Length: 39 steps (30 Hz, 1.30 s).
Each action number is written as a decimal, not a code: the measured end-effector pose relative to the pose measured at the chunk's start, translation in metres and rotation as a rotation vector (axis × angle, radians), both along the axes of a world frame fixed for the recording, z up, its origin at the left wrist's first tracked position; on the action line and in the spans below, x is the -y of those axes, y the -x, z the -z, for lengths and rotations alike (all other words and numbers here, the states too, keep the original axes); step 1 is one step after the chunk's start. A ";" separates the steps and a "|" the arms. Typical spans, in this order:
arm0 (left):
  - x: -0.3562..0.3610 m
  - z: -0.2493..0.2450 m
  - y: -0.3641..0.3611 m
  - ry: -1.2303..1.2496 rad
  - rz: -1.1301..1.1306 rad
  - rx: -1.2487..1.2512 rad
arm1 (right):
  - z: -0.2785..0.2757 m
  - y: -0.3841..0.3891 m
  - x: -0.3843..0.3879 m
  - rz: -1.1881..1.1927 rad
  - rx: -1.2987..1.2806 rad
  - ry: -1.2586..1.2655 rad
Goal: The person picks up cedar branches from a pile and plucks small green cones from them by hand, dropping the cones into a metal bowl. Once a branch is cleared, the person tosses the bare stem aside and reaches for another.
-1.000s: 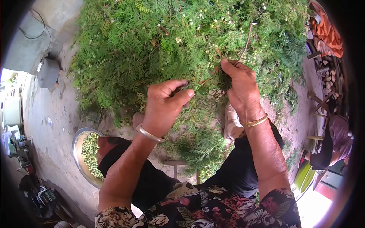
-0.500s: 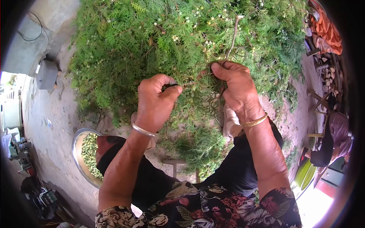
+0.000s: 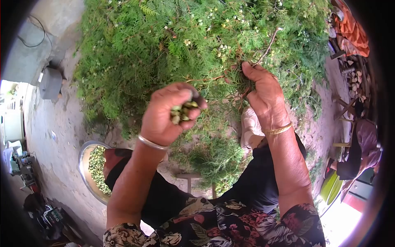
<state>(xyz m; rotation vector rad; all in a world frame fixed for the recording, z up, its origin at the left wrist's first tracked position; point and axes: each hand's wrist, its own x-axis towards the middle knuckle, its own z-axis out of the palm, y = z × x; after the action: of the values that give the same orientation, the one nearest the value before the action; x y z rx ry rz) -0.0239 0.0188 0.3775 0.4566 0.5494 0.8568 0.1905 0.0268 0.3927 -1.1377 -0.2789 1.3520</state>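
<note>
My left hand (image 3: 164, 113), with a silver bangle at the wrist, is curled around several small green cones (image 3: 181, 113); they show in the palm between thumb and bent fingers. To its right, my right hand (image 3: 265, 88) grips a leafy evergreen branch (image 3: 238, 80) between thumb and fingers. The branch's bare cut stem (image 3: 269, 46) points up and to the right, past the thumb. Behind both hands spreads a large pile of evergreen branches (image 3: 135, 53) dotted with pale cones. A metal basin (image 3: 85, 164) of picked green cones stands on the floor, left of my knee.
A smaller heap of green sprigs (image 3: 216, 158) lies between my legs. At the right are stacked firewood (image 3: 356, 82), an orange cloth (image 3: 354, 35) and a green rounded object (image 3: 330, 189). A grey box-like object (image 3: 51, 83) is at the left.
My left hand has come away from the branch and turned, exposing the cones in its palm. My right hand has shifted slightly right, and the branch's stem now leans further right.
</note>
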 end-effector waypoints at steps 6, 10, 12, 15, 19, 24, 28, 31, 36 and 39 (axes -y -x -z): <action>0.016 0.002 -0.034 -0.451 -0.168 -0.669 | 0.004 0.007 0.000 -0.039 -0.007 0.000; 0.014 0.002 -0.040 -0.615 -0.366 -0.979 | 0.010 0.013 0.002 -0.095 -0.048 0.000; 0.013 0.005 -0.044 -0.611 -0.396 -0.956 | 0.011 0.016 0.003 -0.123 -0.072 0.030; 0.011 0.007 -0.044 -0.634 -0.421 -1.016 | 0.014 0.017 0.005 -0.157 -0.041 0.008; 0.012 0.007 -0.042 -0.758 -0.417 -1.055 | 0.012 0.018 0.006 -0.177 0.007 0.021; 0.002 0.002 -0.025 -0.522 -0.145 -0.853 | 0.002 0.017 0.007 -0.178 -0.059 0.033; 0.002 -0.023 -0.018 -0.382 -0.013 -0.559 | 0.006 0.010 -0.001 -0.107 -0.068 0.064; 0.002 -0.026 -0.006 -0.283 0.089 -0.372 | 0.001 -0.001 -0.004 -0.163 -0.216 0.044; 0.007 -0.007 -0.004 -0.053 0.055 -0.059 | -0.006 -0.004 -0.006 -0.050 -0.318 -0.001; 0.010 -0.005 -0.010 0.042 0.047 -0.082 | -0.004 -0.005 -0.007 -0.076 -0.333 -0.026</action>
<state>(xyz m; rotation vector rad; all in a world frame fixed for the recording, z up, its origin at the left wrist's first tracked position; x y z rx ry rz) -0.0136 0.0093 0.3822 0.4660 0.6291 0.7824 0.1952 0.0333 0.3972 -0.8697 -0.0972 1.5748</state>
